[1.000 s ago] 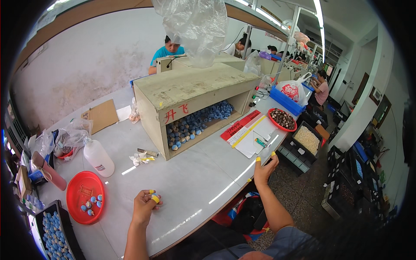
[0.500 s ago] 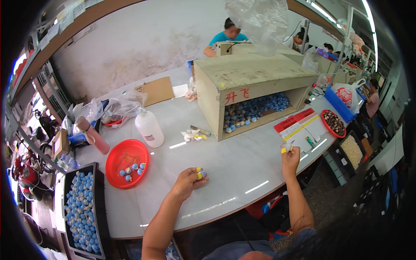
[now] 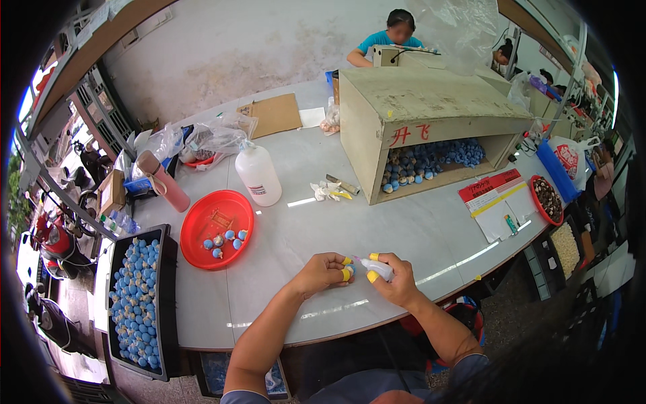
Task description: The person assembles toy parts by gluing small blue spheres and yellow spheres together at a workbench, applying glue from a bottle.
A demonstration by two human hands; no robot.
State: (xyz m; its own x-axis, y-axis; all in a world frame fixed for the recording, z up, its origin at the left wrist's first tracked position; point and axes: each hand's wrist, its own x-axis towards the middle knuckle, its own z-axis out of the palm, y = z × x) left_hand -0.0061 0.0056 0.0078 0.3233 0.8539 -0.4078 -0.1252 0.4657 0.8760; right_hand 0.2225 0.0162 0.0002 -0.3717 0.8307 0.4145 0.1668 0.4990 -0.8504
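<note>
- From my remote seat I see the left hand with its fingers pinched narrow around a small blue ball, mostly hidden by the fingertips.
- I have the right hand closed around a small translucent squeeze bottle, its nozzle aimed left at the ball; I cannot tell whether the tip touches it.
- Yellow wraps cover the thumb and a fingertip on each of the 2 hands.
- The ball and squeeze bottle are over the near part of the grey worktop, in front of the wearer's body.
- To my left, a round red tray holds 6 blue-and-tan balls.
- Beside it, nearer the left edge, I see a black crate heaped with more of them.
- Behind the tray stand a white plastic bottle and a pink tumbler.
- Ahead on the right, a beige open-fronted box shelters many blue balls.
- Crumpled tissue lies just left of that box.
- Past the box, I see a co-worker in a turquoise top.
</note>
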